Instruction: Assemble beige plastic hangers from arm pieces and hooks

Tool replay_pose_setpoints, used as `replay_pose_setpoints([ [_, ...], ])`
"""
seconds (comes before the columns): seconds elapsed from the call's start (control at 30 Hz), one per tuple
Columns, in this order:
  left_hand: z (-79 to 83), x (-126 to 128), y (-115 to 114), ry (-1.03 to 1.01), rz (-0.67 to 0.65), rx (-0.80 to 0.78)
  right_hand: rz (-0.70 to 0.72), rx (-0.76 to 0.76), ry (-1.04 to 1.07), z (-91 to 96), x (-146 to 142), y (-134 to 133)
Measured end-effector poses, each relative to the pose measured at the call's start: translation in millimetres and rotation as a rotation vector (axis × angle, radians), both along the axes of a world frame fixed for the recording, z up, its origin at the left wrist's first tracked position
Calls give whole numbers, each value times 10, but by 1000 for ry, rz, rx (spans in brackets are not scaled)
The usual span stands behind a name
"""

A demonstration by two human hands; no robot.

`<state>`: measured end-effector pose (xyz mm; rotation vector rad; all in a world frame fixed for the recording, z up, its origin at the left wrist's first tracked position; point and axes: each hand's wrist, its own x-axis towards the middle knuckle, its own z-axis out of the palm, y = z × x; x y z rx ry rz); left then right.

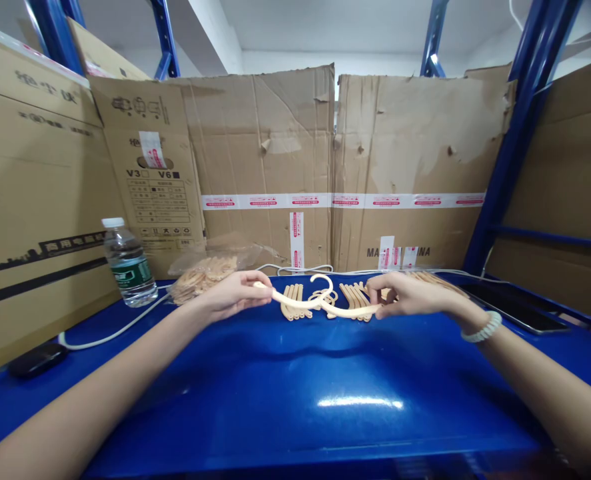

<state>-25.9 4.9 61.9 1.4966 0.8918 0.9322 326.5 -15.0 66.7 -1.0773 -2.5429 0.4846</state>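
A cream plastic hanger (pixel 320 301) with a hook on top hangs level just above the blue shelf (pixel 295 387). My left hand (pixel 235 293) pinches its left end and my right hand (pixel 405 295) pinches its right end. A white bead bracelet (pixel 482 328) sits on my right wrist. Under and behind the held hanger lies a small stack of the same cream hangers (pixel 325 300). More hangers (pixel 438 280) lie behind my right hand.
A clear bag of hangers (pixel 205 272) and a water bottle (pixel 128 262) stand at the back left. A white cable (pixel 110 337) and a black device (pixel 38 359) lie at the left. A dark tablet (pixel 515 307) lies at the right. Cardboard boxes (pixel 325 167) wall the back and sides.
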Motion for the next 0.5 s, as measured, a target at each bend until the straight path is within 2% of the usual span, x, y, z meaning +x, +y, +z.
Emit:
replay_pose_setpoints([
  [0.1, 35, -29, -75, 476, -240, 346, 26, -114, -124, 14, 65, 4],
  [0.2, -11, 45, -188, 712, -387, 520, 44, -304, -240, -18, 82, 17],
  [0.3, -94, 140, -268, 797, -414, 628, 14, -437, -328, -61, 72, 32],
  [0.5, -225, 180, -230, 918, -317, 778, -70, -395, -367, -130, 62, 105],
])
